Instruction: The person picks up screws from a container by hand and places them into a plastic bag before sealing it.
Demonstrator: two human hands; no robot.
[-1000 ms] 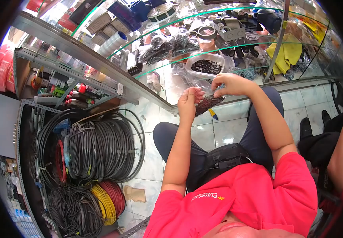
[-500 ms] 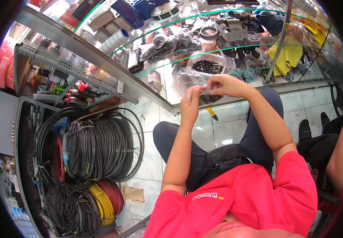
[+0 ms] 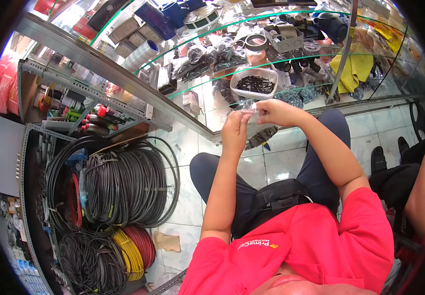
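My left hand (image 3: 235, 129) and my right hand (image 3: 277, 112) are close together, both with closed fingers on the gathered top of a clear plastic bag (image 3: 246, 105). The bag hangs below them with dark small pieces (image 3: 261, 137) in its bottom, partly hidden by my fingers. Just beyond my hands, on the glass case's lower level, stands a white plastic tub (image 3: 245, 93) holding many black screw-like pieces (image 3: 255, 84). On the floor behind the bag, only the tip of a small tool (image 3: 266, 146) shows.
The glass display case (image 3: 183, 110) edges the space ahead, with a yellow cloth (image 3: 354, 66) and black bagged parts (image 3: 207, 61) inside. Black cable coils (image 3: 124, 184) and a yellow coil (image 3: 130, 251) lie at left. Another person's arm (image 3: 423, 182) is at right.
The plastic bag, spread out before the tub earlier, is now gathered between my hands and hangs nearer me. The tub shows more fully, while the floor tool is mostly covered.
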